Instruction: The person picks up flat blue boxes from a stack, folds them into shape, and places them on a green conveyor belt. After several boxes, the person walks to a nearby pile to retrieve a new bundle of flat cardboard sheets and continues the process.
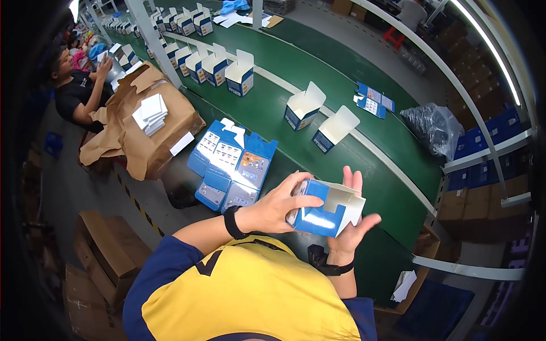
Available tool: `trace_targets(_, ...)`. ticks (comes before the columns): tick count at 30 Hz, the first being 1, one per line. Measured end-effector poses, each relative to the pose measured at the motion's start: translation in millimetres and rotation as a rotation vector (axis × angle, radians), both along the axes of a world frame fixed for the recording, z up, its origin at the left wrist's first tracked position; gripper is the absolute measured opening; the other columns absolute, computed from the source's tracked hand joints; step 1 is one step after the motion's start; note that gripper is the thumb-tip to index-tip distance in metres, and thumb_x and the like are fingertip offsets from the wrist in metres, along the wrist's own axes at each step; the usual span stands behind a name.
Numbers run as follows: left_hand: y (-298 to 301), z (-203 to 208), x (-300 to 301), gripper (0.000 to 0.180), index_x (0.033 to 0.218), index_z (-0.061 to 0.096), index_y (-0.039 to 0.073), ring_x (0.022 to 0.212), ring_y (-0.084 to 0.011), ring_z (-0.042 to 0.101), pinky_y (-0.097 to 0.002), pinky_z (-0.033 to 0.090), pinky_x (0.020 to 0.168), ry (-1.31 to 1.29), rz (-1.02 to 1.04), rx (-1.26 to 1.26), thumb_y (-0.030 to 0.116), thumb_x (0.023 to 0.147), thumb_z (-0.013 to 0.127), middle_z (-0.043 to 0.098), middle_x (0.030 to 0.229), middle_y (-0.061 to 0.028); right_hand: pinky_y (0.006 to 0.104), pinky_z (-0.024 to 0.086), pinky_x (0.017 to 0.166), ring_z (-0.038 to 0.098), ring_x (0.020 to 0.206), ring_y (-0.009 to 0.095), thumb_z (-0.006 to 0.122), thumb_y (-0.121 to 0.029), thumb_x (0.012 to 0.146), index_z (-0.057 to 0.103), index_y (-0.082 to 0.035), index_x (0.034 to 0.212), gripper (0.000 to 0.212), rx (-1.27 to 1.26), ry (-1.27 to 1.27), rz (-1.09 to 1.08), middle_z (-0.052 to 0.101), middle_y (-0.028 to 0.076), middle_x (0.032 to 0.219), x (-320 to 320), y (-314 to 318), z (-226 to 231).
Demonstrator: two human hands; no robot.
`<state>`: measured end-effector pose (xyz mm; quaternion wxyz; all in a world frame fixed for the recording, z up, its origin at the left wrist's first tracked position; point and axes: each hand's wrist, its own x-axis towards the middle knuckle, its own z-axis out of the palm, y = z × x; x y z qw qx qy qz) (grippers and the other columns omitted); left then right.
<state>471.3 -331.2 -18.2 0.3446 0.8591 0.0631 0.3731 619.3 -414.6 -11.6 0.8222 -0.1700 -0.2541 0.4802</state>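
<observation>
A partly folded blue-and-white carton (323, 220) is tilted in front of me, its pale inside and loose end flaps facing right. My left hand (278, 206) is closed round its left side, thumb on the blue face. At the other end my right hand (348, 237) has its fingers stretched out behind the flaps and its thumb apart. Whether its palm touches the cardboard I cannot tell. To the left lies a stack of flat printed blue carton blanks (232, 165) on the table edge.
Two open-topped cartons (304, 107) stand on the green conveyor (364, 156), with rows of similar cartons (239, 77) farther left. A flat carton (372, 101) lies beyond. At left, brown wrapping paper (170, 111) holds white card pieces (151, 115); a person (79, 94) works behind it.
</observation>
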Motion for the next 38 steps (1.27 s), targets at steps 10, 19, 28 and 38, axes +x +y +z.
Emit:
trace_targets(10, 2.1, 10.1, 0.6, 0.088, 0.132, 0.038, 0.018, 0.115, -0.0393, 0.042, -0.0470, 0.035, 0.099, 0.007, -0.006, -0.300, 0.029, 0.058, 0.085, 0.037, 0.127, -0.0199, 0.0340, 0.039, 0.098, 0.047, 0.119, 0.025, 0.061, -0.017, 0.087, 0.042, -0.004, 0.134, 0.053, 0.030, -0.973, -0.219, 0.043, 0.018, 0.134, 26.6, 2.6, -32.0)
trace_targets(19, 20.4, 16.3, -11.3, 0.106, 0.141, 0.022, 0.010, 0.122, -0.0379, 0.038, -0.0504, 0.022, 0.108, 0.126, -0.043, 0.130, 0.028, 0.057, 0.086, 0.038, 0.129, -0.0183, 0.0315, 0.043, 0.093, 0.055, 0.111, 0.026, 0.069, -0.008, 0.079, 0.055, -0.004, 0.124, 0.047, -0.244, -0.902, -0.067, 0.054, 0.018, 0.123, 13.8, 7.3, -3.8)
trace_targets(28, 19.1, 30.7, -13.8, 0.113, 0.144, 0.015, 0.009, 0.128, -0.0399, 0.031, -0.0546, 0.019, 0.107, 0.272, 0.003, -0.118, 0.031, 0.058, 0.084, 0.033, 0.136, -0.0212, 0.0304, 0.047, 0.086, 0.061, 0.100, 0.023, 0.072, -0.010, 0.076, 0.053, -0.004, 0.125, 0.053, -0.204, -1.291, -0.232, 0.061, 0.015, 0.112, 15.0, 19.0, -2.6)
trace_targets(38, 12.9, 12.0, 10.8, 0.112, 0.145, 0.007, 0.009, 0.137, -0.0403, 0.011, -0.0566, 0.008, 0.109, 0.072, 0.000, 0.061, 0.048, 0.066, 0.076, 0.005, 0.151, -0.0119, 0.0303, 0.032, 0.103, 0.044, 0.123, 0.028, 0.055, -0.046, 0.088, 0.024, -0.012, 0.144, 0.073, -0.347, -0.563, -0.035, 0.050, 0.014, 0.131, 13.4, 6.9, 6.9)
